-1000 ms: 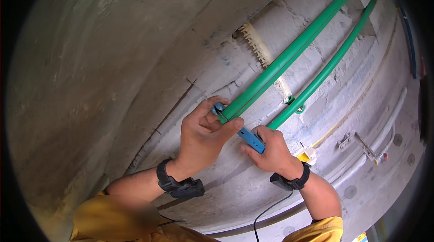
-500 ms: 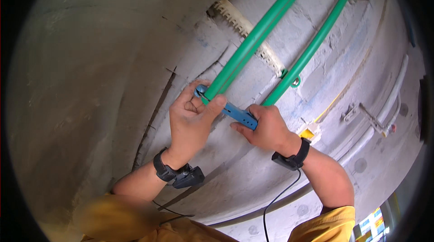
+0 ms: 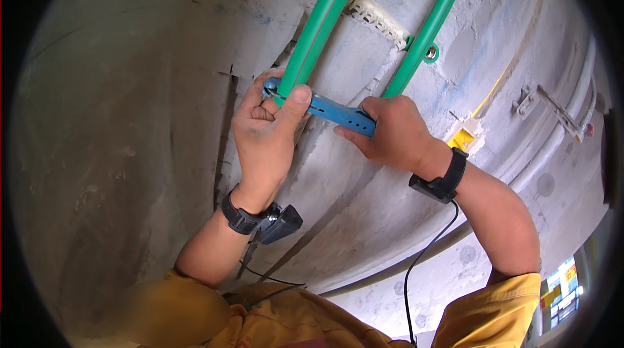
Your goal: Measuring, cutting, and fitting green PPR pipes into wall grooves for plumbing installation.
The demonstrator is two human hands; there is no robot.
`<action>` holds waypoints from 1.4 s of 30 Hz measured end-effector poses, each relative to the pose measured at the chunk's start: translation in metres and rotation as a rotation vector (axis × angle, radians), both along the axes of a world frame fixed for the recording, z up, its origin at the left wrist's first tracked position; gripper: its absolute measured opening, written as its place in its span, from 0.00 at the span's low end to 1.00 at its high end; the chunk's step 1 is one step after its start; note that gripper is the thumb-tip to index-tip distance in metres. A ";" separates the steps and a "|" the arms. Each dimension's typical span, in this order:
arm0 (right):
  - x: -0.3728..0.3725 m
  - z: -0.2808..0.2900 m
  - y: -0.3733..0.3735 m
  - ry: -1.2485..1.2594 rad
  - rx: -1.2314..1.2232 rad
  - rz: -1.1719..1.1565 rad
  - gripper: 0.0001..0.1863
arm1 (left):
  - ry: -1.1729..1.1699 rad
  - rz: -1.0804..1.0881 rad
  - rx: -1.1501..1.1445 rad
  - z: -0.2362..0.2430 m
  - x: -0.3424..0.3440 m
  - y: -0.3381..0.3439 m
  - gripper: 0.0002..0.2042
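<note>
Two green plastic pipes run down a grey wall; the left pipe (image 3: pixel 318 29) ends in my hands, and the right pipe (image 3: pixel 432 23) passes behind my right hand. My left hand (image 3: pixel 266 127) is closed around the lower end of the left pipe, with its thumb at the front and fingers behind. A blue pipe cutter (image 3: pixel 338 112) lies across that end, its hooked head beside the left fingers. My right hand (image 3: pixel 396 130) grips the cutter's handle end, fingers wrapped over it. Whether the blade bites into the pipe is hidden.
A cream toothed strip (image 3: pixel 370 13) crosses behind both pipes. A green ring fitting (image 3: pixel 430 53) sits by the right pipe. Further right are a yellow-lined recess (image 3: pixel 463 138), a metal bracket (image 3: pixel 552 110) and a grey conduit (image 3: pixel 543 159). Black cables hang from my wrist straps.
My hands, the cutter and the pipe's end sit higher in the view, and the left pipe looks more upright. Both hands keep the same grip.
</note>
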State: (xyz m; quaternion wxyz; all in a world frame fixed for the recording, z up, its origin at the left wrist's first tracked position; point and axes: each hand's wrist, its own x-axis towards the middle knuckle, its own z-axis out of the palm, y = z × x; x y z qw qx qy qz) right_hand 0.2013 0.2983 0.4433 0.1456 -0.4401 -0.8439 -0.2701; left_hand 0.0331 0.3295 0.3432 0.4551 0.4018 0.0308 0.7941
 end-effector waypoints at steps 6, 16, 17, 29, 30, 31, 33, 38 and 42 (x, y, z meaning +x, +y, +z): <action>0.003 -0.003 0.002 -0.005 0.021 -0.026 0.23 | 0.029 -0.005 0.028 -0.004 0.002 0.003 0.22; 0.007 -0.003 -0.008 0.019 0.092 0.013 0.22 | 0.125 0.033 0.042 -0.006 -0.004 0.002 0.24; 0.006 -0.003 -0.013 0.030 0.044 -0.021 0.21 | 0.231 0.085 0.094 -0.010 -0.009 0.006 0.26; 0.004 -0.101 -0.036 0.673 -0.561 0.221 0.19 | 0.978 -0.063 0.271 0.072 -0.069 0.008 0.25; 0.007 -0.128 -0.033 0.837 -0.763 0.226 0.20 | 1.026 -0.020 0.261 0.076 -0.066 0.006 0.25; 0.006 -0.152 -0.034 1.003 -0.966 0.247 0.22 | 1.050 0.057 0.271 0.081 -0.065 -0.002 0.25; -0.011 -0.192 -0.034 1.250 -0.975 0.432 0.24 | 1.116 0.101 0.266 0.088 -0.060 -0.016 0.27; -0.071 -0.196 -0.008 1.578 -0.594 0.841 0.43 | 1.086 0.094 0.256 0.101 -0.017 -0.047 0.21; -0.093 -0.145 0.004 1.574 -0.035 0.731 0.49 | 1.234 0.129 0.225 0.116 0.003 -0.065 0.23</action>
